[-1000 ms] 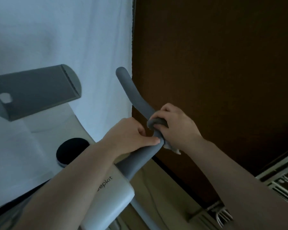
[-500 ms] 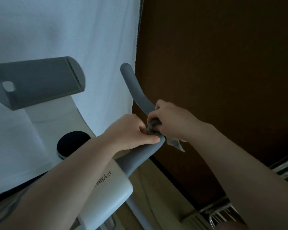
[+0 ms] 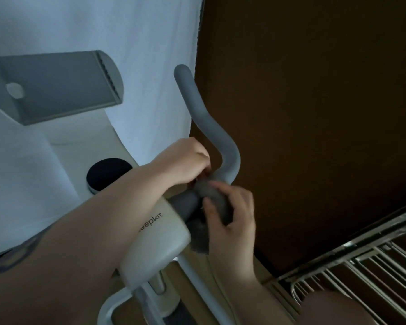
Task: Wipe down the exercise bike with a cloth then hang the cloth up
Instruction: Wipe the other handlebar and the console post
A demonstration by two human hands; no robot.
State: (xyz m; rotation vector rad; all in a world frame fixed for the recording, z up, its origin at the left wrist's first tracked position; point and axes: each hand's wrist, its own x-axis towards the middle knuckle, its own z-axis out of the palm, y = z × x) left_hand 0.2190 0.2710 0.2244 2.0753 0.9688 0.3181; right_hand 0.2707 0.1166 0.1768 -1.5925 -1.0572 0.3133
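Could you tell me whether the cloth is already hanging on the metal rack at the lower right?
No, the grey cloth is wrapped on the handlebar under the right hand, apart from the metal rack.

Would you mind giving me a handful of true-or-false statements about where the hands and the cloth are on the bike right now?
1. The right hand holds the grey cloth against the grey handlebar. True.
2. The cloth is already hanging on the metal rack. False: it is wrapped round the handlebar close to the white housing, in the right hand.
3. The left hand is curled at the bend of the handlebar. True.
4. The handlebar's upturned tip is covered by the cloth. False: the tip is bare, and the cloth sits lower, near the housing.
5. A round black knob shows beside the left forearm. True.
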